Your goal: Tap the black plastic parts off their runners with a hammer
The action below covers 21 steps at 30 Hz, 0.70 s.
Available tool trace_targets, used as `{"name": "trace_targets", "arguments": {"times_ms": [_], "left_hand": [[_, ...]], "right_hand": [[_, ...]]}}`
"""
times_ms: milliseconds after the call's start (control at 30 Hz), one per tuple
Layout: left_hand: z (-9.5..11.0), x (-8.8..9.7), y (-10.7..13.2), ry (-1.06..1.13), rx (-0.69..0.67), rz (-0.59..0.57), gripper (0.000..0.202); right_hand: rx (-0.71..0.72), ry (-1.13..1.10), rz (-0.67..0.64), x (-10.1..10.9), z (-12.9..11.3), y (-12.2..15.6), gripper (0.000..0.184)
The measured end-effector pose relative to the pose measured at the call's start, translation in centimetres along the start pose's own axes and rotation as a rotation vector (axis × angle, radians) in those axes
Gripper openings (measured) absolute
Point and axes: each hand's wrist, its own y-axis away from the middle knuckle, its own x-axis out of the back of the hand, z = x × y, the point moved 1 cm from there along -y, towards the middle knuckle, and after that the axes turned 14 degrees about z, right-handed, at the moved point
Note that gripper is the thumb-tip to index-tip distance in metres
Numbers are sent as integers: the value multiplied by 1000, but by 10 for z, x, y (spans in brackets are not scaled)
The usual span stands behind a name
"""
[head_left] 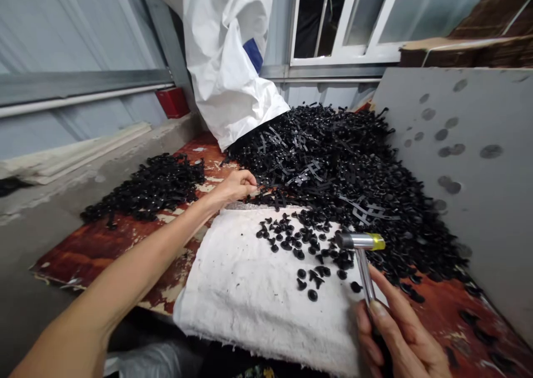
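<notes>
My right hand is wrapped round the handle of a small mallet. Its metal head has one black face and one yellow face, held over the right side of a white cloth. My left hand reaches to the near edge of a big heap of black plastic parts, its fingers curled together; whatever they pinch is too small to make out. Small black round-headed pieces lie scattered on the cloth, between the heap and the mallet.
A smaller black pile sits left on the worn red board. A white sack hangs at the heap's back. On the right stands a grey panel with dark spots; a concrete ledge runs along the left.
</notes>
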Motion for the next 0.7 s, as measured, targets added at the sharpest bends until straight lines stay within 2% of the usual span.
{"name": "trace_targets", "arguments": {"times_ms": [100,167,267,400,467,567,700], "left_hand": [[10,10,33,301,51,-24,10],[19,9,64,425,54,-74,15],[35,-3,114,469,57,-165,16],[51,-22,166,578,176,-281,17],[53,-28,179,605,228,-281,20],[53,-30,185,636,307,-301,26],[52,-26,185,736,441,-476,41]], "right_hand": [[9,-16,-21,0,1,-2,60],[35,-38,-34,-2,0,0,46],[64,-49,-113,-6,-3,6,42],[55,4,-230,-16,-4,15,45],[50,-18,-238,-19,-4,19,43],[21,-86,-244,-22,-2,24,37],[-21,-90,-239,-22,2,33,39]]}}
